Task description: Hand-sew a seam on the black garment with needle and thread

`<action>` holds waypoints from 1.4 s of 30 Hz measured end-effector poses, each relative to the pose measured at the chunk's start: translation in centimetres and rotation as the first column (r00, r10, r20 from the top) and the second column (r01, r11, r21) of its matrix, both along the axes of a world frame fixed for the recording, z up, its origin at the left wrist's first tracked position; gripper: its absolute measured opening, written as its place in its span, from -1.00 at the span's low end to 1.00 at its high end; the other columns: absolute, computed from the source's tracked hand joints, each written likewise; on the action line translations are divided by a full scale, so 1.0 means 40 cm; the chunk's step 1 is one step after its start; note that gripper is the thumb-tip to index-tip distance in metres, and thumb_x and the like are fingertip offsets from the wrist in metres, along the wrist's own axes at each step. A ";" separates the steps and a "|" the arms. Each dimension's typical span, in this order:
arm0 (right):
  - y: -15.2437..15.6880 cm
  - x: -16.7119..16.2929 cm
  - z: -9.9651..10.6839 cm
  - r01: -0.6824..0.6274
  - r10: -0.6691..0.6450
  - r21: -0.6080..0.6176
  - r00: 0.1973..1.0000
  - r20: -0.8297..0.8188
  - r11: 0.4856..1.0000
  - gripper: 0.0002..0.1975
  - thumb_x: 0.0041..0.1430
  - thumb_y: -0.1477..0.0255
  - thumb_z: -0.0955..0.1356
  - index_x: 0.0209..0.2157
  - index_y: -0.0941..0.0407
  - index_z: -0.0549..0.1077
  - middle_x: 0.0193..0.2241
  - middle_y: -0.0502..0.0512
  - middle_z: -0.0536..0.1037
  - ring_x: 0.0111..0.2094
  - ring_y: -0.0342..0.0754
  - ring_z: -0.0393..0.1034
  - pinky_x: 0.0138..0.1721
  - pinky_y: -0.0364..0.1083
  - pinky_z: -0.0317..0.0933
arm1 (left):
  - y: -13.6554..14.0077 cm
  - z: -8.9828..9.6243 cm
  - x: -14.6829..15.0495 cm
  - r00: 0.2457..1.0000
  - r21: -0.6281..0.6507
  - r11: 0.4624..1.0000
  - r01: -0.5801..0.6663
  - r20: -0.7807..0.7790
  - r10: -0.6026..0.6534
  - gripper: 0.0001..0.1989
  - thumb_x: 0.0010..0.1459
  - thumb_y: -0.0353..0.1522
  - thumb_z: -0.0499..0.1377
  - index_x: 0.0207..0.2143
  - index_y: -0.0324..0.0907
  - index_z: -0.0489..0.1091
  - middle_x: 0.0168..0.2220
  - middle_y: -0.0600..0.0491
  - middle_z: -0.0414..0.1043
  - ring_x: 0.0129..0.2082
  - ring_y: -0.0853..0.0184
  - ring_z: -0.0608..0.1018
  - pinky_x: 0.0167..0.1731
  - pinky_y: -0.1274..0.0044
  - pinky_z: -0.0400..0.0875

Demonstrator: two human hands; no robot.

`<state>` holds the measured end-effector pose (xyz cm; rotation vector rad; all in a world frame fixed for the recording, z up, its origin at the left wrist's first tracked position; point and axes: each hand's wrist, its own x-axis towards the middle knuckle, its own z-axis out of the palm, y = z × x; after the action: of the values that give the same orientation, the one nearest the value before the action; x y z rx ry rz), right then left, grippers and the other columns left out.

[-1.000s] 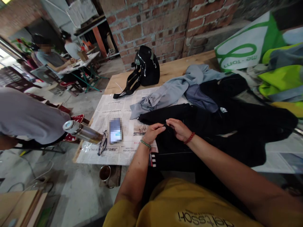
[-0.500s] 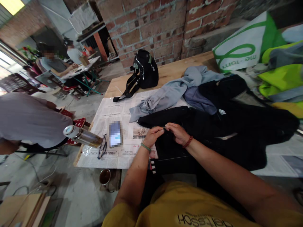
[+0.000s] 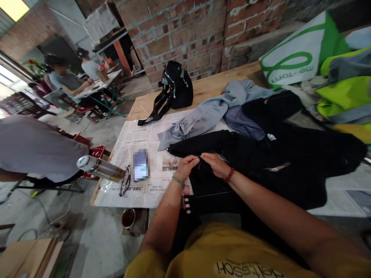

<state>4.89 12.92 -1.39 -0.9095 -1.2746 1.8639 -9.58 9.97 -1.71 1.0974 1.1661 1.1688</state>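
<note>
My left hand (image 3: 186, 166) and my right hand (image 3: 216, 165) are close together, thumbs and fingers pinched on the edge of a black garment (image 3: 211, 183). A thin, pale, needle-like line shows on the dark cloth just below the fingertips; I cannot make out exactly what it is. The garment hangs over the near table edge and has a black-and-white striped patch at its lower left corner. More black clothing (image 3: 301, 154) with a small white logo spreads to the right. Behind it lies a crumpled grey garment (image 3: 197, 119).
Newspaper (image 3: 156, 195) covers much of the table. Glasses (image 3: 125, 181), a phone (image 3: 140, 165) and a flask (image 3: 100, 168) lie on the left, a black bag (image 3: 178, 85) at the back. A metal cup (image 3: 128, 218) stands below the edge. A person in grey (image 3: 37, 148) sits left.
My hands stay almost in place, still pinching the black cloth. The right fingers have shifted slightly, and the thin pale line below the fingertips now shows.
</note>
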 end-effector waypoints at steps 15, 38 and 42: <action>0.010 0.011 0.002 0.113 -0.119 0.150 0.992 0.032 0.982 -0.72 -0.05 0.18 0.35 -0.39 0.11 0.38 -0.46 -0.02 0.40 -0.43 -0.17 0.27 -0.37 -0.17 0.17 | -0.003 0.020 -0.003 0.964 -0.136 0.986 -0.094 0.235 0.124 -0.70 -0.35 -0.29 0.41 -0.56 -0.25 0.43 -0.60 0.17 0.37 -0.56 0.52 0.35 -0.45 0.61 0.22; -0.013 0.013 0.007 0.207 -0.486 0.758 0.859 0.161 0.619 -0.83 0.12 0.31 0.29 -0.46 0.05 0.46 -0.38 0.10 0.49 -0.28 -0.05 0.36 -0.14 -0.02 0.23 | 0.004 0.015 -0.003 0.984 -0.094 0.992 -0.083 0.151 0.096 -0.76 -0.20 -0.26 0.34 -0.55 -0.24 0.44 -0.65 0.21 0.26 -0.61 0.55 0.25 -0.57 0.62 0.09; -0.014 0.014 0.006 0.239 -0.513 0.746 0.844 0.156 0.621 -0.82 0.15 0.32 0.26 -0.44 0.06 0.43 -0.37 0.09 0.48 -0.30 -0.06 0.37 -0.14 -0.04 0.23 | 0.006 0.010 -0.004 0.993 -0.126 0.989 -0.075 0.085 0.086 -0.74 -0.17 -0.21 0.32 -0.55 -0.23 0.40 -0.71 0.22 0.20 -0.69 0.55 0.21 -0.67 0.61 0.00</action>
<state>5.47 12.35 -1.15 -0.9944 -1.6751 0.7493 -9.73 10.21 -1.31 0.9026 1.2047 1.1803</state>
